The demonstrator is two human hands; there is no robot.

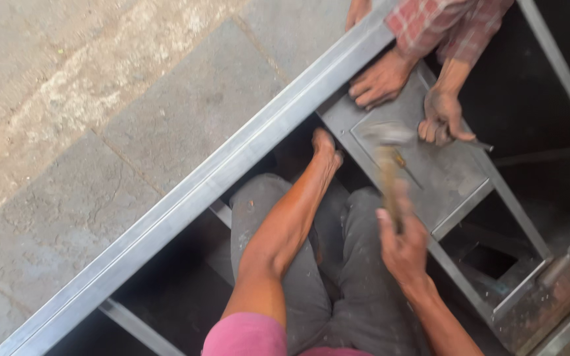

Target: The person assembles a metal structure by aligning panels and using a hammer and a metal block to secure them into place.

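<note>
the right hand [400, 247] is clamped on the wooden handle of a hammer [388, 158], whose blurred head hangs over the grey metal plate [430, 175] near its upper edge. the left hand [324, 146] reaches under the long steel rail [199, 191]; its grip is hidden, so i cannot tell. a co-worker's hands [380, 79] press the plate's far corner, one holding a thin rod [479, 144]. open gaps lie beside the plate's lower right edge.
</note>
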